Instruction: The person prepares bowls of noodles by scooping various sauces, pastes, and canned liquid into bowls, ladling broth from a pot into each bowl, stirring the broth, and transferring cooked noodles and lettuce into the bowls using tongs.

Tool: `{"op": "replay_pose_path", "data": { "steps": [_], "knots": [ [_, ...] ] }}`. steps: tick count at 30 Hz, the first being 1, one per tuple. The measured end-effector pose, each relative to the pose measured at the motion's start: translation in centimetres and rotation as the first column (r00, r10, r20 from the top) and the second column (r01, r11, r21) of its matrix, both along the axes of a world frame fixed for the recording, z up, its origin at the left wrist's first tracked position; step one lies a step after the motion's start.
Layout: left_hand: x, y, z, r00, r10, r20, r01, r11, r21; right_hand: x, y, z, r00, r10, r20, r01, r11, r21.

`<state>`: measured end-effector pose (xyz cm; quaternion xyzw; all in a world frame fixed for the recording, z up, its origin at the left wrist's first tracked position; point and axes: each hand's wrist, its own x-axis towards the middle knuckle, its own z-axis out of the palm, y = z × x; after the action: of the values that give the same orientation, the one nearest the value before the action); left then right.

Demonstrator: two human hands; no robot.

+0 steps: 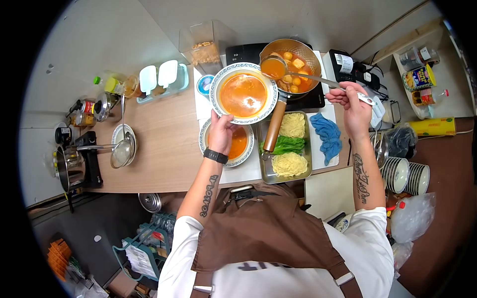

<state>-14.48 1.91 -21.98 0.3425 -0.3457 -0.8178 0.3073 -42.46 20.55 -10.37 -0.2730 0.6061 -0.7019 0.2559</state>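
My left hand [222,134] grips the near edge of a patterned bowl [214,95] of orange soup, held up beside the pot. Partly under it, a second patterned bowl [203,144] of the same soup stands on the counter. My right hand [354,104] holds a ladle [323,79] by its handle end. The ladle's cup, full of orange soup, is over the left side of the saucepan [313,57], near the raised bowl. Round pieces and cubes float in the pan's orange broth. The pan's wooden handle [276,124] points toward me, over a metal tray [309,164].
In the tray lie two noodle portions [290,164] and green leaves [289,145]. A blue cloth [325,138] lies right of it. The pan sits on a black cooktop [243,53]. At left are a strainer [120,154] on bowls and a pot [62,166]; stacked bowls [420,179] stand right.
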Motion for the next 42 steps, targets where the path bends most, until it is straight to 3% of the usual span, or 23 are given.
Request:
{"op": "replay_pose_path", "data": {
  "steps": [9,14,17,24,31,35,39,42],
  "knots": [
    [0.8,0.0,0.0,1.0,0.001,-0.023,-0.001,1.0,0.002,2.0,0.3,-1.3,0.935,0.341,-0.1,-0.345,0.938,-0.024],
    [1.9,-0.1,-0.5,0.996,0.068,-0.052,-0.069,0.998,-0.009,1.6,2.1,-2.0,0.884,0.373,-0.282,-0.4,0.915,-0.043],
    [3.4,-0.1,-0.4,0.996,0.089,0.0,-0.089,0.996,-0.013,0.9,2.6,-4.4,0.975,0.219,-0.034,-0.221,0.946,-0.235],
    [9.2,0.1,0.0,0.984,0.178,0.022,-0.177,0.983,-0.057,0.1,1.2,-9.8,0.991,-0.119,0.068,0.122,0.992,-0.04],
    [17.6,0.0,-1.6,0.957,0.28,0.072,-0.279,0.96,-0.028,1.6,0.0,-11.6,0.939,-0.166,0.302,0.186,0.982,-0.04],
    [22.2,0.3,-2.8,0.949,0.307,0.068,-0.306,0.952,-0.029,3.1,2.5,-12.5,0.874,-0.115,0.472,0.124,0.992,0.012],
    [27.0,0.0,-5.8,0.954,0.296,0.054,-0.296,0.955,0.003,6.3,8.1,-13.1,0.866,-0.086,0.492,0.068,0.996,0.053],
    [29.8,-0.2,-8.0,0.948,0.312,0.064,-0.315,0.948,0.045,10.9,12.4,-13.3,0.881,-0.267,0.391,0.155,0.943,0.295]
  ]
}}
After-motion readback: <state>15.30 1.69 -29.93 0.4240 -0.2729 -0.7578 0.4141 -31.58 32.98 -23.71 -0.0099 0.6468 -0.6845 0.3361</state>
